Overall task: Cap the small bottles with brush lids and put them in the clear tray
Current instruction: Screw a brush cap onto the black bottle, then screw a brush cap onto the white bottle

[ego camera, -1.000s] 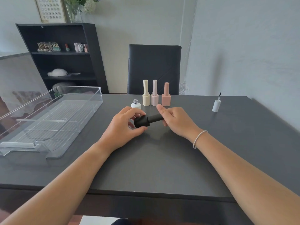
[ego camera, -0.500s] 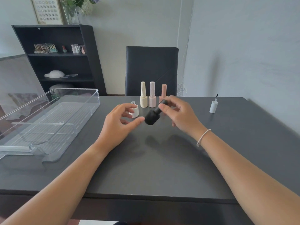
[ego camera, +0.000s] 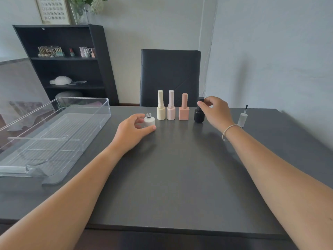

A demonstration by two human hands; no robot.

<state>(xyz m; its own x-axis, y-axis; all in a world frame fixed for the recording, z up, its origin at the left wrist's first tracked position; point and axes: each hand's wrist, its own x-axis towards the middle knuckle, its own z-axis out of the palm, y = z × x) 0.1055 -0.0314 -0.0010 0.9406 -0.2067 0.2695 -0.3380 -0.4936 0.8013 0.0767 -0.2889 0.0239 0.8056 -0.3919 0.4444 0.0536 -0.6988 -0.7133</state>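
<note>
A capped black bottle [ego camera: 199, 115] stands upright on the dark table [ego camera: 176, 177], at the right end of a row with a cream bottle [ego camera: 161, 109], a pale pink bottle [ego camera: 171, 109] and a peach bottle [ego camera: 184, 110]. My right hand [ego camera: 215, 110] pinches the black bottle's cap. My left hand [ego camera: 134, 131] wraps its fingers around a small white bottle [ego camera: 149, 121] with an uncovered silver neck, standing on the table. A white brush lid [ego camera: 242, 118] stands brush-up to the far right. The clear tray [ego camera: 54, 136] lies at the left, with nothing in it.
A dark chair [ego camera: 170, 76] stands behind the table. A black shelf unit [ego camera: 68, 64] with small bottles is at the back left. A grey wall runs along the right side.
My right hand carried the black bottle from the table's middle and stood it upright at the right end of the row. My left hand let go of it and closed on the white bottle.
</note>
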